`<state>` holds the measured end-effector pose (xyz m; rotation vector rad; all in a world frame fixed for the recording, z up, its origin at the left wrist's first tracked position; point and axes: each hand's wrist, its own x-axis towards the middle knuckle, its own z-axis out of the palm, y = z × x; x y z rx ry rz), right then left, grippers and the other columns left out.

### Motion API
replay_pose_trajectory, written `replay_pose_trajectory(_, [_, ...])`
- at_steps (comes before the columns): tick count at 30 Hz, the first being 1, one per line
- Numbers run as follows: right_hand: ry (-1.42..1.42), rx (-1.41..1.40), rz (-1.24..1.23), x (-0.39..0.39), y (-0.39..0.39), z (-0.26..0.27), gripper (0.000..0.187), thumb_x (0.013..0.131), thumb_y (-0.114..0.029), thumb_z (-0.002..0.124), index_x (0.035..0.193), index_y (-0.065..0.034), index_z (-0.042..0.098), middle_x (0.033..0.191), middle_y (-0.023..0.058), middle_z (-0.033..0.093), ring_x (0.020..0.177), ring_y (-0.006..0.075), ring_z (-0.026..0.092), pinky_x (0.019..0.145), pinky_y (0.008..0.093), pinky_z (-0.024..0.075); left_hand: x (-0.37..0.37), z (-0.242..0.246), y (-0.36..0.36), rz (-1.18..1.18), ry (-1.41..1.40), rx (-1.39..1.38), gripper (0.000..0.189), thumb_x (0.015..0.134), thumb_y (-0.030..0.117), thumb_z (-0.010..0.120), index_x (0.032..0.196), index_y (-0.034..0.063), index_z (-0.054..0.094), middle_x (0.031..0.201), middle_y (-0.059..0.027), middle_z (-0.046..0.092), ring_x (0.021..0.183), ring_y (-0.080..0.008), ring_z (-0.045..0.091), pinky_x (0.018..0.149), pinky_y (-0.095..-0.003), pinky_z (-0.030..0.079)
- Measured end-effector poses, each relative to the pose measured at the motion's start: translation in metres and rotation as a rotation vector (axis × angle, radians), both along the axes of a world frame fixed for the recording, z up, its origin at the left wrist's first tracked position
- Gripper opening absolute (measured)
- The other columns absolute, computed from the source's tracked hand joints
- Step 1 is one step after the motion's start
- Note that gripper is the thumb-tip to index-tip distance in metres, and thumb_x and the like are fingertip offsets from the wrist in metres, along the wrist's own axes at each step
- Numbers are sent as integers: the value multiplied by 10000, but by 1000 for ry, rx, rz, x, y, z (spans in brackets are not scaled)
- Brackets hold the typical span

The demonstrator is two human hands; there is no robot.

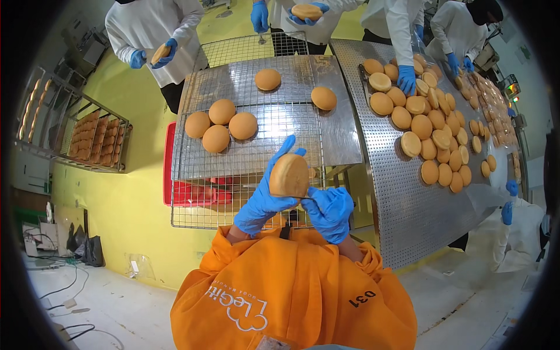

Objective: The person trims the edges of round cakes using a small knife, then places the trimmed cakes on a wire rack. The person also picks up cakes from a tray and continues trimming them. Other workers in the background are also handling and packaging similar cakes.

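My left hand point(262, 199), in a blue glove, grips a round golden bun point(289, 176) tilted up, with its paler side partly toward me. My gloved right hand point(330, 213) is closed around a thin dark tool, perhaps a small knife point(302, 198). The tool's thin end touches the bun's lower edge; most of it is hidden in my fingers. Beneath both hands lies a wire cooling rack point(205, 218), partly over a steel table point(341, 131). Several brown buns point(216, 139) sit together on the rack at the left, one bun point(267, 79) farther back, another point(324, 98) at the rack's right edge.
A red crate point(168, 162) stands under the table's left side. On the right, a perforated steel table point(393, 227) bears a heap of buns point(422, 127) and bagged buns point(494, 109). A co-worker's gloved hand point(407, 79) reaches into the heap. Another co-worker point(153, 35) holds a bun. A loaded rack trolley point(96, 135) stands left.
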<state>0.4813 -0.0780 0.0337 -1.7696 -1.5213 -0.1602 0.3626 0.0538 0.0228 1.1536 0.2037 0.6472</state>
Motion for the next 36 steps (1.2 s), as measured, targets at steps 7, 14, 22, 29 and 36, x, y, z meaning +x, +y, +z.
replay_pose_trajectory(7, [286,-37,-190,18,-2,2,221,804,-252,746,705,-78,655,593,67,549,547,248,502,548,379,389,-13,15,4,20,166,205,1077,620,205,847,1495,46,239,1554,-121,236,1416,-261,283,1155,-395,253])
replay_pose_trajectory(14, [-164,-88,-110,47,-6,7,409,807,-395,717,589,-142,481,532,29,423,495,212,417,500,355,336,-23,54,10,142,603,805,1036,590,79,772,1495,160,275,1406,-159,395,1266,-376,393,1085,-441,323])
replay_pose_trajectory(22, [-377,-28,-27,49,-3,12,372,803,-380,724,600,-155,509,526,23,389,505,194,434,511,343,339,-26,54,11,106,637,875,1023,599,90,763,1495,194,280,1378,-166,411,1233,-401,404,1060,-460,345])
replay_pose_trajectory(29, [338,-254,-99,31,0,-1,279,833,-317,713,682,-112,597,592,39,519,560,240,508,554,369,392,-32,34,9,289,262,1150,1172,583,234,883,1516,177,176,1467,-184,338,1344,-416,332,1117,-492,293])
replay_pose_trajectory(36, [165,224,-39,1,8,-1,231,850,-293,704,752,-109,605,634,54,542,572,265,509,549,372,386,-12,31,-25,-55,-176,-125,1477,528,433,930,1522,141,-122,1543,-149,219,1355,-309,363,1094,-456,341])
